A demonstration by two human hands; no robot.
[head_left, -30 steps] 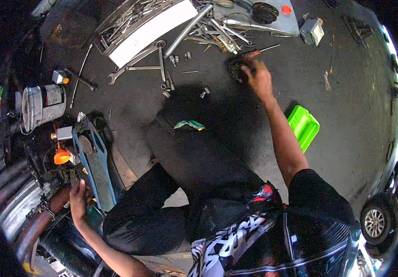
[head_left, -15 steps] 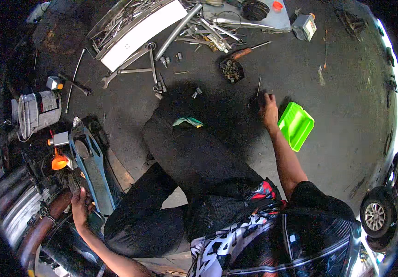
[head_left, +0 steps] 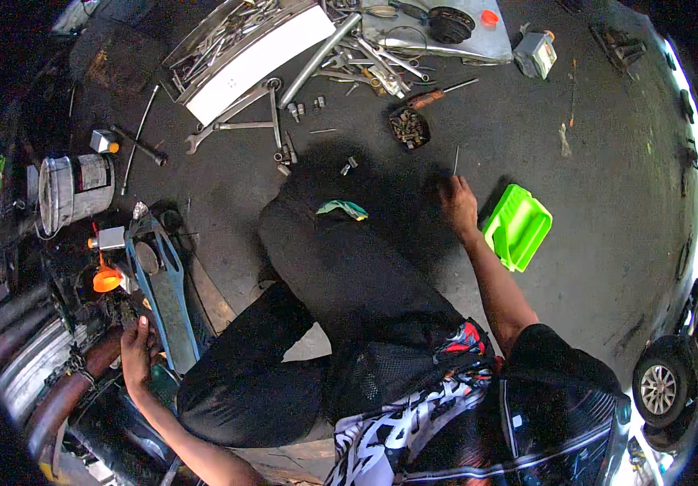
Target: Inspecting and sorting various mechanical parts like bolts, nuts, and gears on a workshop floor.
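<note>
My right hand (head_left: pixel 460 209) is closed around a screwdriver, whose thin metal shaft (head_left: pixel 456 159) points away from me; the handle is hidden in the fingers. Just right of that hand, a bright green plastic tray (head_left: pixel 529 229) rests on the dark floor. Over at the lower left, my left hand (head_left: pixel 136 356) has its fingers curled beside a dark, greasy part (head_left: pixel 124 311), close to a brown pipe (head_left: pixel 65 397). What those fingers grip is too dark to make out.
Wrenches fill a metal toolbox (head_left: pixel 264 57) at the back. A small dark dish of hardware (head_left: pixel 408 130) and an orange-handled screwdriver (head_left: pixel 427 99) lie ahead. A blue floor jack (head_left: pixel 172 304), orange funnel (head_left: pixel 106 279) and white bucket (head_left: pixel 76 193) stand left. A car wheel (head_left: pixel 659 389) is at right.
My right hand has drawn back toward me and slightly left, with the screwdriver. My left hand has shifted slightly; the whole view has moved a little.
</note>
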